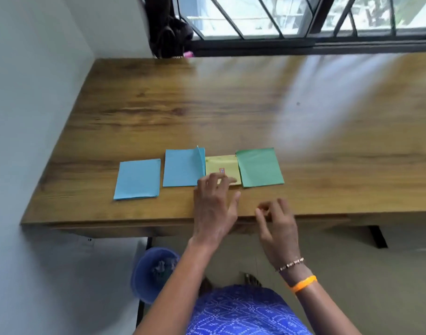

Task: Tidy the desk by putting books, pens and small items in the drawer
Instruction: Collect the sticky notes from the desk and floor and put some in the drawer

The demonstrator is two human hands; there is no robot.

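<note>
The left hand (215, 201) reaches forward over the near edge of the wooden desk (231, 105), its fingers loosely spread and their tips resting on the near edge of a small pale yellow booklet with a red-and-white label (220, 169); nothing is curled round it yet, so the hand reads as touching, not gripping. The right hand (277, 221) hovers at the desk's front edge, fingers relaxed and slightly bent, holding nothing. The yellow booklet lies straight ahead of the left hand, its longer side running away from the person, wedged in a row between a light blue paper-covered booklet with one page lifted (183, 168) on its left and a green paper-covered booklet (259, 168) on its right, whose edge touches or slightly overlaps it. A second light blue booklet (137, 178) lies further left, apart. The left hand is plainly nearer the yellow one; the right is nearer the green. The drawer front under the desk edge cannot be made out clearly, so whether it is open is uncertain.
</note>
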